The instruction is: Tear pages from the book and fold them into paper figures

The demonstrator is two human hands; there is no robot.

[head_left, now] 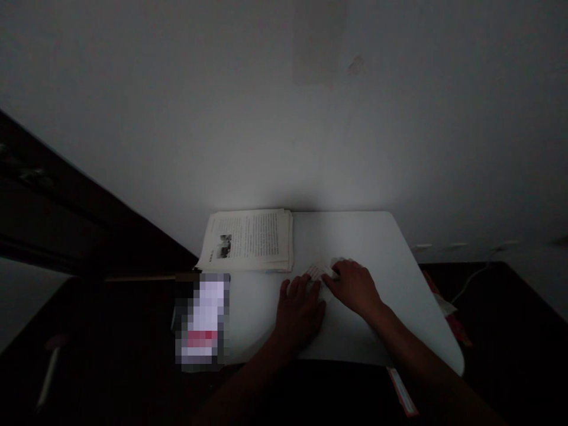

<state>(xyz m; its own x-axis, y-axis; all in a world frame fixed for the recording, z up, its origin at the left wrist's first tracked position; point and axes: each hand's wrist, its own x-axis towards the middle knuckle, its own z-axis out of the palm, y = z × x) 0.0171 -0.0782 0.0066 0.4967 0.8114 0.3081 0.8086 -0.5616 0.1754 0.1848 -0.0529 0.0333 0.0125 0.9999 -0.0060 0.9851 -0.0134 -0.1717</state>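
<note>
A small piece of printed paper [316, 271], which looks folded, lies on the white table [355, 236] between my hands. My left hand [298, 310] rests on the tabletop, its fingers bent and pressing on the paper's near left edge. From the right, my right hand [356, 286] grips the paper with thumb and fingers closed together. Parts of the paper are hidden under the fingers, and the dim light blurs its folds.
A stack of printed pages [248, 239] lies at the table's back left, near the wall [266, 118]. A pixelated phone-like screen [206, 316] sits at the left edge. Right of the table, a white cable [471, 283] runs near colourful packaging [457, 325].
</note>
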